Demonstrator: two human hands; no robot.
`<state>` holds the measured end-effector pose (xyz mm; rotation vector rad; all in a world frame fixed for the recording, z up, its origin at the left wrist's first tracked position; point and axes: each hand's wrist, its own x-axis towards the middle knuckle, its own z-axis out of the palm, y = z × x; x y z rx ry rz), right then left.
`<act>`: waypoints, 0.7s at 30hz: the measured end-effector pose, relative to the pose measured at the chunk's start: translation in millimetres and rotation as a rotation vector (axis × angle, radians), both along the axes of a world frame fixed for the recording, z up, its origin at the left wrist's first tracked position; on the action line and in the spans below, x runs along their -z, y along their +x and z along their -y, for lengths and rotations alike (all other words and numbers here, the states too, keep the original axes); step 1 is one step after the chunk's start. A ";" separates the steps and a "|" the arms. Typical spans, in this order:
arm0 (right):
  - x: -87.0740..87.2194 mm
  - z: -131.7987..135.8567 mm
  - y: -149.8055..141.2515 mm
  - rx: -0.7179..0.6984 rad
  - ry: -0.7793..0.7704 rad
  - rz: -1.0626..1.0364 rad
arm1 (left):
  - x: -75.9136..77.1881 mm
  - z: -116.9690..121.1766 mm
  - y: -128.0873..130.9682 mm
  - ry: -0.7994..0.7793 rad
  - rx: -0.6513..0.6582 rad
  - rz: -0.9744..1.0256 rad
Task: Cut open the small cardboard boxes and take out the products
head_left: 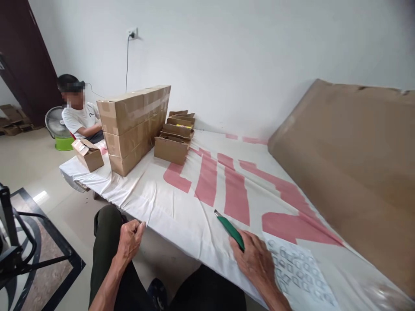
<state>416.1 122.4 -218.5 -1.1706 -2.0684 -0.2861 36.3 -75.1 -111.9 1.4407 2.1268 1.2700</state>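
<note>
A green utility knife (231, 231) lies in my right hand (256, 261), its metal tip pointing away and to the left. That hand is closed round the handle, low over the table cloth (181, 216) near the front edge. My left hand (130, 237) is curled into a fist above my left knee, beside the table's edge, and nothing shows in it. Just right of my right hand is a pale sheet (298, 270) covered with small dark outlined shapes; I cannot tell whether they are printed or loose pieces.
Taped cardboard boxes (129, 129) stand stacked at the left, with a row of open boxes (171, 149) beside them. A small open box (88, 156) sits at the table's left end. Large cardboard (353, 164) leans at the right. A co-worker (81, 116) sits beyond, near a fan (55, 121).
</note>
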 end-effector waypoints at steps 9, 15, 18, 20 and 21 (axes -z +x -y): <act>1.9 -0.4 6.1 -0.006 -0.001 0.049 | 9.1 39.4 -48.1 0.097 -0.279 -0.590; -1.2 0.1 6.0 -0.027 -0.013 0.016 | 9.8 30.6 -61.0 -0.119 -0.308 -0.685; -2.6 0.7 4.5 -0.035 -0.017 0.000 | 0.1 24.0 -74.8 -0.205 -0.318 -0.590; -3.5 0.9 3.0 -0.042 -0.008 -0.008 | -6.3 18.8 -84.9 -0.262 -0.338 -0.541; -4.0 1.0 2.2 -0.041 -0.002 -0.012 | -9.1 15.8 -89.9 -0.282 -0.352 -0.528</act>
